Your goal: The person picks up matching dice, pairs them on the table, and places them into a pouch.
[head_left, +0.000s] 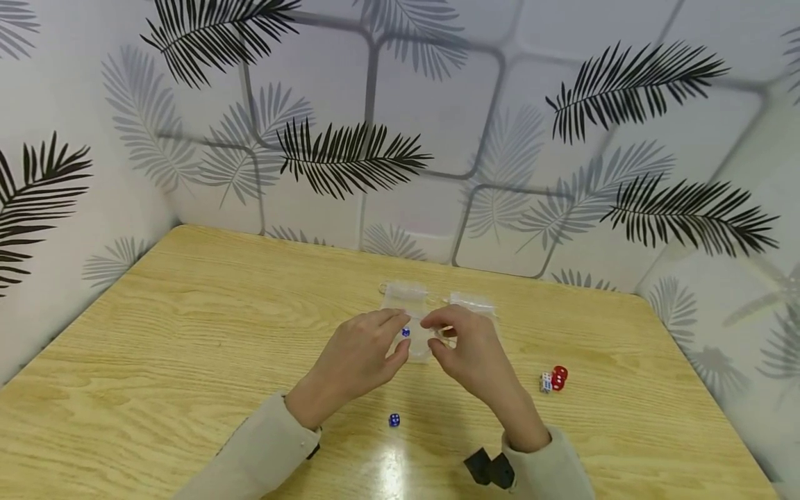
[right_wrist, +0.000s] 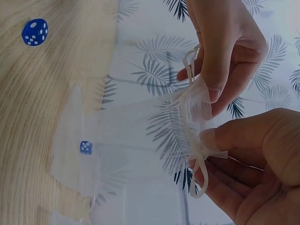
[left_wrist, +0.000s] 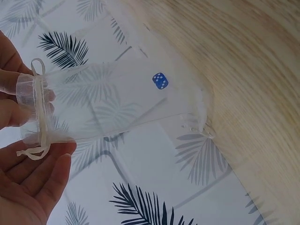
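Cannot read any letters, labels, brands or printed numerals. Can make out only pips: in white on the loose blue die (right_wrist: pixel 35 32) on the desk (head_left: pixel 187 333), with a single larger pip on one face; in white too on the second blue die (left_wrist: pixel 160 81), seen at the far end of the sheer pouch (left_wrist: pixel 101 101); in white on the red dice (head_left: pixel 559 378); in blue on the white dice (head_left: pixel 546 382), too small to count surely.

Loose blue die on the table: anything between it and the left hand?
Nothing visible. In the head view only bare tabletop shows between the loose blue die and the left hand. That hand is occupied, though: it pinches the sheer pouch.
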Motion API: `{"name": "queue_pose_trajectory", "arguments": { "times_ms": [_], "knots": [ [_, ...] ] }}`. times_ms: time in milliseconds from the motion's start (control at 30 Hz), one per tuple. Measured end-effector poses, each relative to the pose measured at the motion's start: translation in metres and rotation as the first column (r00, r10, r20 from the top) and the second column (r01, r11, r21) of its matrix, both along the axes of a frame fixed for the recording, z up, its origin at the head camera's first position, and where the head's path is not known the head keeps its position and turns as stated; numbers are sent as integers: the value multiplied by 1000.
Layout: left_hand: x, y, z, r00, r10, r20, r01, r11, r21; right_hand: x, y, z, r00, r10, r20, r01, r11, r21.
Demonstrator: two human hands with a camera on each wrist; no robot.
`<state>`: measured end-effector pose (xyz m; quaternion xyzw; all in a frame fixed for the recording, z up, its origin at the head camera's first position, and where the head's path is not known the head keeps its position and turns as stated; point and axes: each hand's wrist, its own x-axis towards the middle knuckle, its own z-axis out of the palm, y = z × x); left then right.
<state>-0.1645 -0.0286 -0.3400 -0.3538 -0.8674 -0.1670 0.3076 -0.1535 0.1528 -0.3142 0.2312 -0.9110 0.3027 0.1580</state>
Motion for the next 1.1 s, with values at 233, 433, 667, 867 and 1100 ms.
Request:
{"name": "queue_pose_trajectory", "arguments": {
  "times_ms": [233,433,667,867,1100],
  "knots": [
    [-1,1,-2,1000,-5,7,5,1000,-8,3,1,0,1000,2,12,-2,1000,0],
    [-3,1,-1,1000,-6,5,6,1000,-1,7,5,6,1000,9,-24,-8,1000,22],
    [-3,1,-1,1000,4,21,-4,1000,-5,16,9,11,999,2,-47,0,999,38],
    [-2,1,-2,1000,9,20,-9,1000,-18,27,11,11,1000,7,-17,-7,999,36],
    [-2,2,-2,1000,-2,8,2,1000,2,37,13,3,997,74,11,-74,996,50]
  ]
}}
